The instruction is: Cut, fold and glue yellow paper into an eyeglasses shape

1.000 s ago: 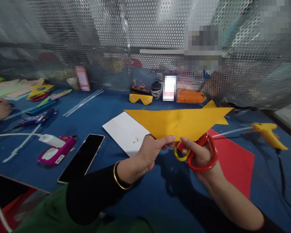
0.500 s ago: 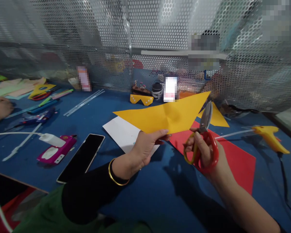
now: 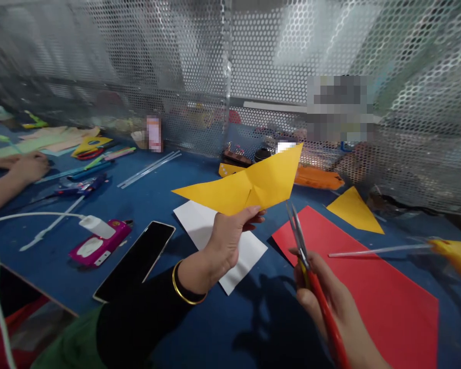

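Observation:
A piece of yellow paper [image 3: 230,189], creased near its middle, is pinched along its lower edge by my left hand [image 3: 228,238]. It hangs above the table, over part of a white sheet [image 3: 246,261]. To the right, my right hand [image 3: 322,287] is closed around scissors [image 3: 300,233] with red and yellow handles. Their blades point up, slightly apart, near the paper's lower right corner but not on it. Under the right hand lies a red sheet [image 3: 384,297]. A yellow offcut [image 3: 355,210] rests beyond it.
A yellow glue gun [image 3: 453,256] sits at the right. Left of me lie a black phone [image 3: 138,261], a magenta power socket [image 3: 100,243] with a white plug, and clear glue sticks [image 3: 149,169]. Another person's hand [image 3: 34,166] is at far left. Perforated metal [image 3: 269,66] stands behind.
The scissors have turned in my right hand and moved lower, away from the yellow paper. My left hand keeps hold of the paper, now shifted slightly left. The view has swung left.

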Motion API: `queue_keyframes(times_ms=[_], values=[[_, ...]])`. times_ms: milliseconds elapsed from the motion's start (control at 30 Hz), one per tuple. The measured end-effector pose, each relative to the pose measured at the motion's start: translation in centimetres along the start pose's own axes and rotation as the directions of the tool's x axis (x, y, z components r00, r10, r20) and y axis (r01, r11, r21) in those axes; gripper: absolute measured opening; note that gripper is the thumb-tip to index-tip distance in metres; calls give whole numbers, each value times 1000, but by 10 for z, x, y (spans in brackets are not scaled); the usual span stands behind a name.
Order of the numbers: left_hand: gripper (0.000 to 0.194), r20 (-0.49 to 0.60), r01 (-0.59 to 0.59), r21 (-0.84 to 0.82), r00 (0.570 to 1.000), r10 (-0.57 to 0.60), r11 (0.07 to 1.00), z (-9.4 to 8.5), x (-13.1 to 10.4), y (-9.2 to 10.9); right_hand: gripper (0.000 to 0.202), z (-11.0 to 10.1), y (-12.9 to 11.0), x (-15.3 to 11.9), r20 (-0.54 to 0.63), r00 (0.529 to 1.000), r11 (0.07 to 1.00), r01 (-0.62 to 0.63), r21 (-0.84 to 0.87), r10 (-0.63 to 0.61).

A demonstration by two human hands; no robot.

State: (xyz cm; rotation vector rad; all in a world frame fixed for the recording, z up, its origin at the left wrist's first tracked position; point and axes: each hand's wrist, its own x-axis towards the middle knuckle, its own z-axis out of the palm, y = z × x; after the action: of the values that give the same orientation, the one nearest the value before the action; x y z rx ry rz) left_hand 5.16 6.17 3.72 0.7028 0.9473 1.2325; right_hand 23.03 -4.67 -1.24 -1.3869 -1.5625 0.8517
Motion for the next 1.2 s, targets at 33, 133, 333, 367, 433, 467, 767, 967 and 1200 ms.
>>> queue_keyframes(times_ms=[33,133,333,367,433,467,767,967,1200], values=[[17,-5,-13,3,1000,13,1000,0,0,0,49,0,3,-2,21,1000,1000,-3,-21,3],[13,-4,-38,20,999,38,999,1,-2,-1,51,-1,9,-4,40,999,997,-28,-76,31],[14,-62,-50,20,997,51,999,4,-2,-3,47,0,-4,0,121,991,999,-50,-9,51],[12,-70,-54,25,996,56,998,4,-2,-2,47,1,-7,1,133,990,998,-56,1,55],[10,-77,-62,26,995,64,998,3,-1,-1,48,2,-10,3,147,987,998,-69,-1,69],[9,-69,-63,26,996,64,998,3,-2,-1,49,2,-11,3,147,986,997,-79,-9,79],[8,47,41,73,998,-45,996,8,-14,-14,51,1,-8,-2,254,951,956,-226,188,175],[7,33,59,126,997,-64,990,8,-15,-20,48,0,-7,-3,270,949,948,-226,223,163],[10,21,34,153,999,-38,988,10,-17,-21,52,1,-8,-2,265,948,956,-228,183,175]])
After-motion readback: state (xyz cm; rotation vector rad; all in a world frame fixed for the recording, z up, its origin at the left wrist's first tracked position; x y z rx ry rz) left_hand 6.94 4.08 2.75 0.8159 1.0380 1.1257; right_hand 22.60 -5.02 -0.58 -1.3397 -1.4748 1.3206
